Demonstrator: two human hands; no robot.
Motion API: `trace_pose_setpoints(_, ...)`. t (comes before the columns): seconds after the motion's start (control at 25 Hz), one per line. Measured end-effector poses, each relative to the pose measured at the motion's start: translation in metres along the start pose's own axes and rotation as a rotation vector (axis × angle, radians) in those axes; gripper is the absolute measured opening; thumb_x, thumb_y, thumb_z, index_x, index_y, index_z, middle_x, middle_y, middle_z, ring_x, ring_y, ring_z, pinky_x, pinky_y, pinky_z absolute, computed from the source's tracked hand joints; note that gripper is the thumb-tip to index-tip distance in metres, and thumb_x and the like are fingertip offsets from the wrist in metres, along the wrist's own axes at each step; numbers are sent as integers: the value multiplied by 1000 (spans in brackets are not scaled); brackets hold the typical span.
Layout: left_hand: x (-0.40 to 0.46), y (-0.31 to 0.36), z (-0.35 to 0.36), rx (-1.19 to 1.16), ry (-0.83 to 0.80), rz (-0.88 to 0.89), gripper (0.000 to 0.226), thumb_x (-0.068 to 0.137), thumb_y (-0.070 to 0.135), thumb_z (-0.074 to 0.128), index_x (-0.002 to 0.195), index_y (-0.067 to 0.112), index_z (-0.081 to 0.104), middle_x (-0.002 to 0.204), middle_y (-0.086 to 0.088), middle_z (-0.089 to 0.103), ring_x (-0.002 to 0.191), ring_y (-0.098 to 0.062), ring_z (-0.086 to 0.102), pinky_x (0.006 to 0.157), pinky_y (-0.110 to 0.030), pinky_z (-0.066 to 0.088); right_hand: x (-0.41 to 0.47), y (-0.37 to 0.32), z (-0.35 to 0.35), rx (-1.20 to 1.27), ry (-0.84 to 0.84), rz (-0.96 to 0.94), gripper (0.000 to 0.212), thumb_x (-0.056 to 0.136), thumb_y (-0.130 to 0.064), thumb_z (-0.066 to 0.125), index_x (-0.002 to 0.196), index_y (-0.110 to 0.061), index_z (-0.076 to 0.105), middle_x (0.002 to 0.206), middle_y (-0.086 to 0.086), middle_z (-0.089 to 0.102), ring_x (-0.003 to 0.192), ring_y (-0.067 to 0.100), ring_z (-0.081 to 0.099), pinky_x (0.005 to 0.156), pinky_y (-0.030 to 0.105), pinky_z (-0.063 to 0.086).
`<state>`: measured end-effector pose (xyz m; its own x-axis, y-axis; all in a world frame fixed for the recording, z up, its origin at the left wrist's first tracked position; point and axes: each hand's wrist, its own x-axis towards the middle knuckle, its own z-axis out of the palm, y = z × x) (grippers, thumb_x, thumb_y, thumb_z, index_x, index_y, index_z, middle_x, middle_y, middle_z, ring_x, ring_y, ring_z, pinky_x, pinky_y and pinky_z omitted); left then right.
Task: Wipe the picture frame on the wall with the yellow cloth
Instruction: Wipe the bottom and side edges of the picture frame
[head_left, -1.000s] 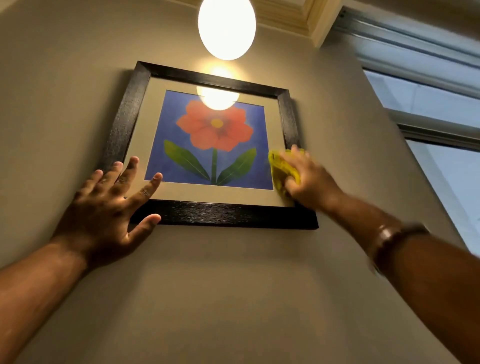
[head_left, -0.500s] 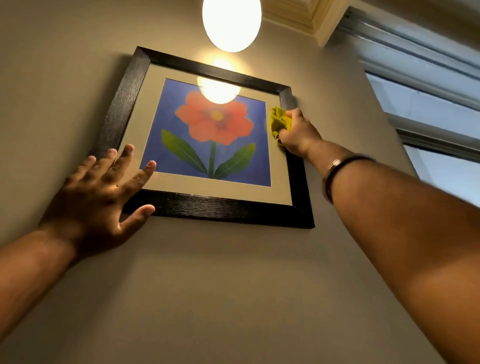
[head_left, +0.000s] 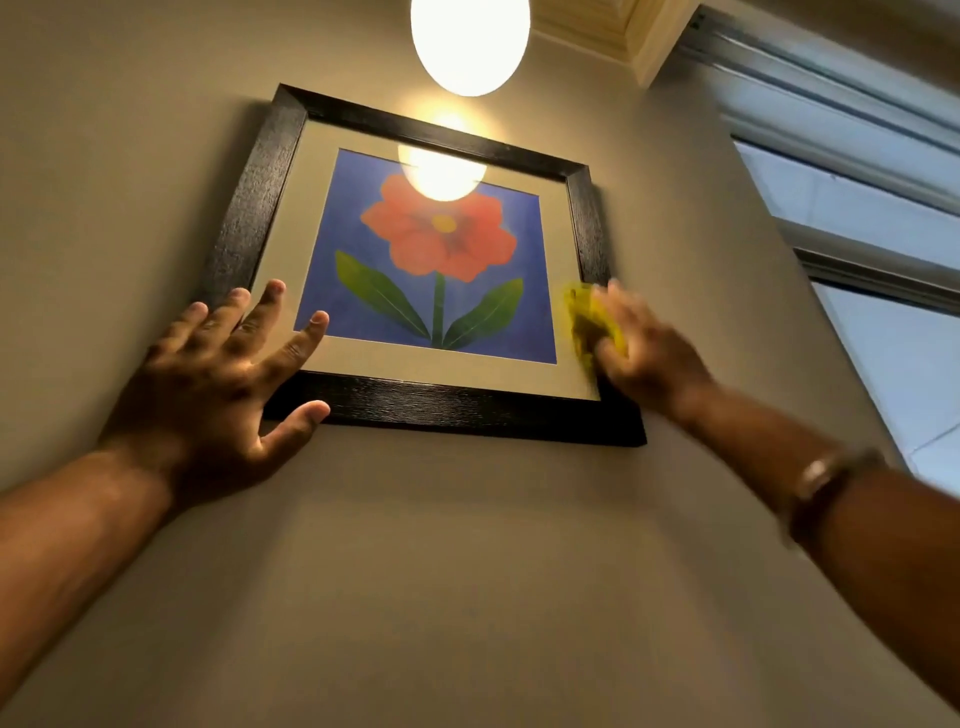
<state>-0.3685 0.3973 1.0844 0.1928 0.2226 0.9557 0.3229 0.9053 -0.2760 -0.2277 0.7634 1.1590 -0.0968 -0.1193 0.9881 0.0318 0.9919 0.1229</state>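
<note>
A black picture frame (head_left: 457, 408) hangs on the beige wall, holding a red flower on blue under glass with a cream mat. My left hand (head_left: 223, 384) lies flat with fingers spread over the frame's lower left corner. My right hand (head_left: 644, 348) presses the yellow cloth (head_left: 587, 322) against the lower part of the frame's right side. That hand and the cloth are blurred by motion. A dark bracelet sits on my right wrist.
A lit oval pendant lamp (head_left: 470, 41) hangs close in front of the frame's top and reflects in the glass. A window (head_left: 857, 218) with a grey rail fills the right. Bare wall (head_left: 441, 571) spreads below the frame.
My right hand swept the cloth from the frame's lower right up to its upper right corner, then back down the right side. My left hand has stayed on the lower left corner.
</note>
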Motion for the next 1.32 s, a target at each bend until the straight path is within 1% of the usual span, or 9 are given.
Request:
trace_pose_setpoints(0.2, -2, 1, 0, -1, 8, -13, 77, 83, 68, 24, 151, 34, 17, 161, -17, 19, 144, -42, 27, 116, -58, 25, 147, -5, -18, -76, -92, 203, 61, 95, -37, 40, 150, -25, 16, 160, 8, 18, 139, 39, 32, 111, 48, 31)
trace_pose_setpoints(0.44, -1, 0, 2, 17, 10, 0, 76, 83, 68, 24, 151, 34, 17, 160, -18, 20, 143, -43, 27, 116, -58, 24, -40, -7, -7, 108, -116, 51, 72, 75, -32, 47, 145, -25, 33, 157, 5, 30, 140, 26, 34, 113, 32, 28)
trace_pose_setpoints(0.56, 0, 0, 3, 21, 8, -8, 76, 83, 67, 24, 151, 34, 17, 160, -19, 20, 143, -44, 28, 115, -59, 24, -116, -18, 3, 77, -89, 70, 71, 76, -29, 48, 145, -25, 32, 157, 5, 30, 143, 27, 30, 116, 35, 26)
trace_pose_setpoints(0.68, 2, 2, 2, 24, 5, -11, 76, 83, 67, 24, 152, 35, 15, 160, -19, 21, 142, -44, 28, 115, -58, 24, -115, -66, 26, -24, 22, 262, 67, 85, -27, 49, 148, -23, 26, 159, 6, 22, 147, 33, 16, 121, 46, 15)
trace_pose_setpoints(0.92, 0, 3, -3, 37, -39, -3, 76, 84, 66, 24, 151, 30, 21, 158, -21, 24, 141, -46, 30, 113, -59, 26, -89, -174, 65, 106, 0, -120, 61, 89, -50, 40, 146, -32, 26, 159, 0, 24, 148, 28, 12, 118, 48, -2)
trace_pose_setpoints(1.0, 0, 5, -7, 26, -59, -11, 76, 84, 65, 25, 151, 30, 22, 159, -21, 23, 141, -46, 29, 114, -59, 25, -94, -140, 60, 36, 25, -4, 62, 89, -44, 43, 147, -32, 24, 160, 1, 23, 148, 28, 13, 121, 49, 4)
trace_pose_setpoints(1.16, -1, 5, -7, 34, -71, -9, 75, 84, 65, 25, 151, 31, 22, 159, -20, 23, 142, -45, 28, 114, -59, 24, -112, -87, 43, 22, 184, 484, 61, 86, -31, 43, 145, -23, 32, 158, 7, 27, 145, 34, 18, 120, 48, 14)
trace_pose_setpoints(1.24, 1, 3, -7, 34, -72, -3, 75, 84, 65, 26, 151, 31, 22, 159, -20, 24, 142, -45, 29, 114, -58, 24, -92, -125, 51, 88, 159, 347, 59, 81, -32, 44, 140, -25, 39, 155, 7, 34, 142, 35, 24, 119, 51, 15)
trace_pose_setpoints(1.32, 0, 2, -7, 31, -81, -7, 76, 83, 65, 27, 151, 31, 22, 159, -20, 24, 142, -45, 29, 114, -58, 24, -80, -178, 64, 124, 68, 6, 55, 85, -39, 47, 138, -30, 39, 153, 4, 38, 142, 33, 26, 119, 51, 11)
